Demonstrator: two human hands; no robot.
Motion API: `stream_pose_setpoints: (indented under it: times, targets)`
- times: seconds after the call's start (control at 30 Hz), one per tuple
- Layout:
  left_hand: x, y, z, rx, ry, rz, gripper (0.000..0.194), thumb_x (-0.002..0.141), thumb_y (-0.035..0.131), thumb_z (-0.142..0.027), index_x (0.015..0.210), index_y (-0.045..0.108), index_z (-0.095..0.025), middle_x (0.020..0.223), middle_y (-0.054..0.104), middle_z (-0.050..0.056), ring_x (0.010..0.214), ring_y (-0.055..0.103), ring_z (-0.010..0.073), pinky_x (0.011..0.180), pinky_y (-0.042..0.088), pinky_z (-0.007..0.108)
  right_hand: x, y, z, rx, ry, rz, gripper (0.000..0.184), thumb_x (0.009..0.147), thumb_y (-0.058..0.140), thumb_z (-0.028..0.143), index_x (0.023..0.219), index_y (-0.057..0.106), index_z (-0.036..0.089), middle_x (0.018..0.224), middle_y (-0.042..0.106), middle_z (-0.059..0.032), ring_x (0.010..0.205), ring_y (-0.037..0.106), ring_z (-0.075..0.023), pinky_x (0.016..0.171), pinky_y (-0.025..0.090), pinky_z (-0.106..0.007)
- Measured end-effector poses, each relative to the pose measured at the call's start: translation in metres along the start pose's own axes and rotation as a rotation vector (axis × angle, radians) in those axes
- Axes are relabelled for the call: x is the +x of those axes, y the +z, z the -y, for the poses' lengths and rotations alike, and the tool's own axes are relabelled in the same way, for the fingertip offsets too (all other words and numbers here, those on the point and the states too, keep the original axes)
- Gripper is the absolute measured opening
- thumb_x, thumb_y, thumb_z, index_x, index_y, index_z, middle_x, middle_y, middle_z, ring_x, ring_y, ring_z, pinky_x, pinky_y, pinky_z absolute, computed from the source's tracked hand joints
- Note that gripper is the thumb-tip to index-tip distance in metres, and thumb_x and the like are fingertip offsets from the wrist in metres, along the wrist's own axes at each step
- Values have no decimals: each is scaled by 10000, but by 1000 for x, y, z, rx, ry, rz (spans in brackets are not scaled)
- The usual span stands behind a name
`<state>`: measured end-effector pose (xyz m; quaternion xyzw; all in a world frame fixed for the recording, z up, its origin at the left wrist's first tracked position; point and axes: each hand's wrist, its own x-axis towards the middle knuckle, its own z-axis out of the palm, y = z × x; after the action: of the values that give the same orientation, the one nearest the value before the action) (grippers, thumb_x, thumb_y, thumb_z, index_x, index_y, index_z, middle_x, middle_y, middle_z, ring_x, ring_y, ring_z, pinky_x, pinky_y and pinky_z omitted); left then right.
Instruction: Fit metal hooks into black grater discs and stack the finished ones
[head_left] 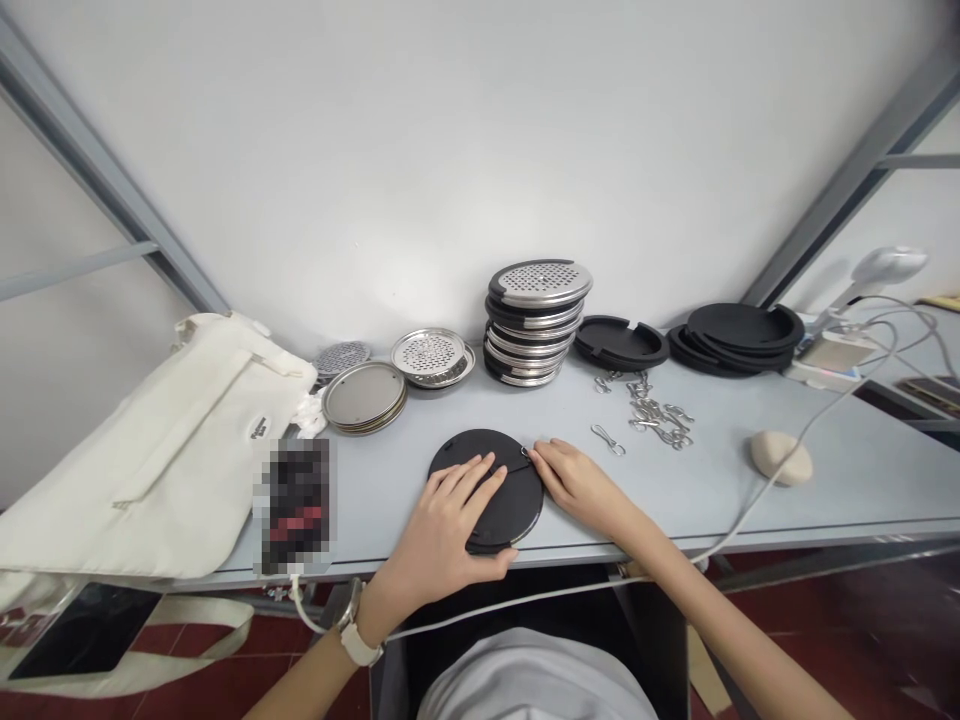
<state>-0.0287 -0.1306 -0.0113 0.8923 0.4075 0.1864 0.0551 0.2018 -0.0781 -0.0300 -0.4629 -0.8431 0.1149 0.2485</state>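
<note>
A round black disc (517,505) lies flat near the front edge of the grey table (862,480). My left hand (450,525) rests on top of it with fingers stretched out flat, holding it down. My right hand (574,480) sits at the disc's right rim, its fingertips pinched together on a small metal clip at the disc's edge. A loose metal hook (607,438) lies just beyond my right hand, and a heap of metal hooks (658,412) lies farther back.
Along the wall stand a tall stack of perforated metal discs (536,322), flat metal lids (365,396), more perforated discs (431,355) and black discs (622,342), (739,335). A cream cloth bag (165,440) fills the left. A beige mouse (780,457), white cables and a lamp sit right.
</note>
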Motion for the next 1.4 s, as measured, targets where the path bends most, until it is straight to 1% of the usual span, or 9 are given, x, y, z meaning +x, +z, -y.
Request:
stream_pose_setpoints:
  times: [0.23, 0.43, 0.73, 0.87, 1.03, 1.13, 1.27, 1.4]
  targets:
    - [0, 4, -1, 51, -19, -15, 829, 756, 712, -438, 1473, 367, -205, 1535, 365, 82, 1377, 372, 282, 1113, 329, 432, -2, -1, -2, 19, 9, 22, 295, 1008, 333, 238, 738, 450, 215, 671, 509, -12, 633, 527, -172, 643, 399, -284]
    - [0, 7, 0, 53, -20, -32, 835, 742, 718, -450, 1467, 379, -212, 1530, 375, 78, 1366, 388, 288, 1110, 329, 435, -3, -1, -2, -19, 25, 1, 293, 983, 367, 238, 714, 479, 210, 630, 508, -3, 567, 507, -156, 596, 365, -272]
    - [0, 8, 0, 51, -15, -40, 831, 750, 712, -452, 1470, 372, -215, 1530, 374, 79, 1369, 379, 291, 1107, 323, 435, -4, -1, -1, -80, 9, -37, 297, 959, 386, 217, 678, 483, 209, 594, 511, -1, 536, 489, -150, 577, 348, -270]
    - [0, 8, 0, 49, -20, -42, 825, 749, 714, -434, 1469, 374, -215, 1529, 376, 79, 1367, 382, 290, 1107, 321, 439, -5, -1, 0, -103, 2, -48, 312, 964, 390, 234, 666, 478, 212, 590, 511, -6, 536, 497, -157, 575, 352, -280]
    - [0, 6, 0, 37, -26, -36, 827, 751, 713, -428, 1472, 366, -221, 1531, 373, 78, 1371, 378, 289, 1103, 327, 443, -4, -1, 3, -72, 5, -42, 287, 990, 358, 228, 740, 499, 213, 640, 546, -18, 582, 531, -174, 593, 380, -289]
    - [0, 5, -1, 36, -26, -42, 819, 753, 712, -408, 1471, 368, -216, 1530, 374, 80, 1376, 373, 286, 1108, 325, 442, -2, -1, 3, -16, 29, -22, 310, 1019, 315, 247, 786, 515, 209, 683, 567, -27, 630, 560, -180, 628, 409, -288]
    - [1, 5, -1, 39, -28, -28, 821, 751, 711, -403, 1472, 367, -211, 1533, 370, 79, 1381, 366, 284, 1111, 323, 439, -2, -1, 3, 8, 63, -16, 344, 1034, 300, 266, 811, 553, 202, 708, 589, -34, 677, 579, -189, 666, 422, -296]
    - [0, 5, 0, 43, -23, -24, 811, 760, 699, -394, 1475, 363, -206, 1539, 357, 80, 1384, 360, 286, 1114, 311, 441, -2, -2, 3, 16, 77, -3, 378, 1039, 293, 293, 783, 556, 203, 690, 579, -29, 677, 576, -189, 670, 427, -297]
